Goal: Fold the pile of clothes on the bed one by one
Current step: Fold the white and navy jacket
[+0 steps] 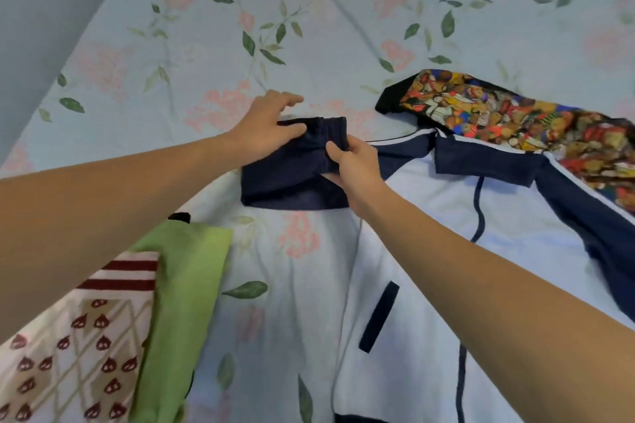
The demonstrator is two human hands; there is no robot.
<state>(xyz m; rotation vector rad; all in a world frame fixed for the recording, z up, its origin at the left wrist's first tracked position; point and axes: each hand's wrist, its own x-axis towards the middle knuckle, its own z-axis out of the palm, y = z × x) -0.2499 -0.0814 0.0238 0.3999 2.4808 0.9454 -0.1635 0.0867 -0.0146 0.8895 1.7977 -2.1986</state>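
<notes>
A white jacket (422, 251) with navy sleeves lies spread on the floral bedsheet (240, 27), zip side up. Its left navy sleeve (288, 178) is folded across toward the jacket's middle. My left hand (266, 129) rests on the ribbed cuff at the sleeve's far end, thumb over the fabric. My right hand (354, 161) pinches the same sleeve just right of the cuff, thumb on top and fingers beneath. The other navy sleeve (584, 213) runs off to the right.
A multicoloured printed garment (508, 117) lies at the right, partly over the jacket's shoulder. At the lower left sit a green garment (185, 292) and a cream knit with maroon stripes and motifs (79, 347). A grey wall (41, 10) borders the bed's left side.
</notes>
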